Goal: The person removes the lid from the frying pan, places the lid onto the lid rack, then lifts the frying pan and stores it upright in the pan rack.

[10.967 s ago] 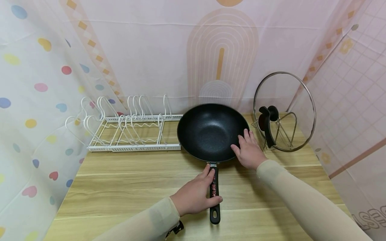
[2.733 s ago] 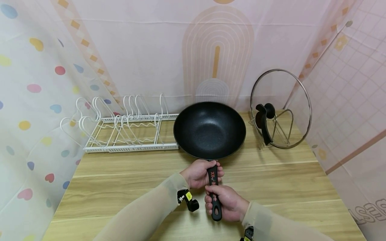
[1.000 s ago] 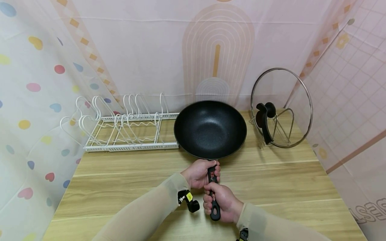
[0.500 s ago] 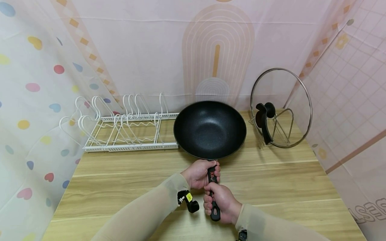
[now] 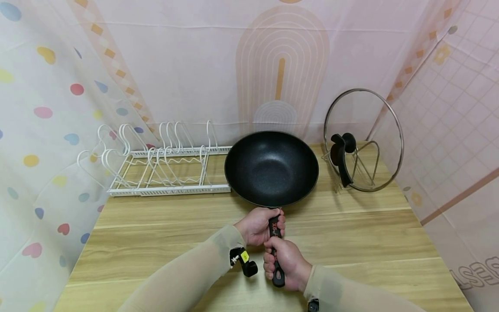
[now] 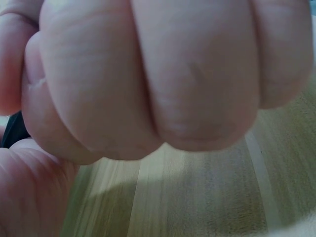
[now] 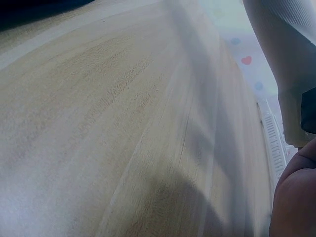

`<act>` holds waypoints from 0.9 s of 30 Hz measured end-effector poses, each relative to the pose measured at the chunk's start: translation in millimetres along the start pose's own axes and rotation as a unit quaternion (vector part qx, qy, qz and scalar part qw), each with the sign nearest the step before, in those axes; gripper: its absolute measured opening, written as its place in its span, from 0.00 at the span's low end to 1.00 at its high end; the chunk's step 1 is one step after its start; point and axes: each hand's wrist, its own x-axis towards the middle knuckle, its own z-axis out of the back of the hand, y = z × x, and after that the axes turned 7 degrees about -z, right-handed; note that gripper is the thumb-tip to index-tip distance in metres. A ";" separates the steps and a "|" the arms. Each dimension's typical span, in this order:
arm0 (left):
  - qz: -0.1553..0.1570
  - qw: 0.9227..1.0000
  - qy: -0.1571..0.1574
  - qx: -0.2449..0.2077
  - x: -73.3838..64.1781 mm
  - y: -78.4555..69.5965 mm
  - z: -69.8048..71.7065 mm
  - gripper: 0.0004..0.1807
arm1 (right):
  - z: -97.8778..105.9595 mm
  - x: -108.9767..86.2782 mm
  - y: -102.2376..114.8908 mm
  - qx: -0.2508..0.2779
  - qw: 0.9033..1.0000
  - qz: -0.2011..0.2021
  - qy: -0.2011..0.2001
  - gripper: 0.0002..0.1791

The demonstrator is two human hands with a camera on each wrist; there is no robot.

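Observation:
A black wok (image 5: 271,169) with a long black handle (image 5: 274,226) is at the back middle of the table in the head view. My left hand (image 5: 258,225) grips the handle close to the pan, its thumb lying along the top. Just below it, my right hand (image 5: 289,262) wraps round the lower part, and the looped handle end sticks out under the fist. Curled fingers (image 6: 197,74) fill the left wrist view. The right wrist view mostly takes in the tabletop, with part of a hand (image 7: 298,197) at its right edge.
Left of the wok stands a white wire rack (image 5: 175,190) with several upright loops. To the right, a glass lid (image 5: 401,143) with a black knob leans upright in a small wire stand (image 5: 376,160). Patterned curtains (image 5: 187,69) enclose the wooden table (image 5: 156,234).
Earlier, the left hand touched the handle and the right hand touched the wok's rim. Both hands have since come to grip the handle. Over the last second almost nothing has moved.

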 end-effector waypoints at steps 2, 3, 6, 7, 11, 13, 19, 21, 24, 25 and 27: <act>0.000 1.000 0.000 0.000 0.0 0.1 0.2 0.15 | -0.4 -0.2 -0.1 0.000 1.000 0.001 -0.002 0.12; 0.000 1.000 0.000 0.001 -0.1 0.2 0.3 0.15 | -0.6 -0.3 -0.2 0.000 1.000 0.002 -0.003 0.12; -0.002 1.000 0.002 0.002 -0.2 0.3 0.6 0.15 | -1.2 -0.4 -0.3 0.001 1.000 0.003 -0.007 0.12; -0.002 1.000 0.003 0.002 -0.2 0.4 0.6 0.15 | -1.4 -0.3 -0.4 0.001 1.000 0.003 -0.008 0.12; -0.004 1.000 0.006 0.002 -0.2 0.9 0.8 0.15 | -1.4 0.1 -0.7 -0.001 1.000 0.004 -0.011 0.12; -0.004 1.000 0.005 0.002 -0.3 1.0 0.8 0.15 | -1.3 0.3 -0.9 -0.002 1.000 0.004 -0.011 0.12; -0.004 1.000 0.002 0.004 -1.0 1.2 0.6 0.15 | -1.2 0.2 -1.1 -0.005 1.000 0.002 -0.012 0.13; -0.005 1.000 0.002 0.003 -1.0 1.4 0.7 0.15 | -1.2 0.4 -1.2 -0.007 1.000 0.003 -0.013 0.13; -0.005 1.000 0.001 0.002 -1.0 1.7 0.7 0.15 | -1.1 0.7 -1.4 -0.009 1.000 0.004 -0.015 0.13; -0.004 1.000 0.001 0.002 -1.0 1.8 0.7 0.15 | -1.1 0.7 -1.4 -0.009 1.000 0.005 -0.015 0.13; -0.004 1.000 0.001 0.002 -1.0 1.8 0.6 0.15 | -1.2 0.5 -1.4 -0.010 1.000 0.005 -0.016 0.13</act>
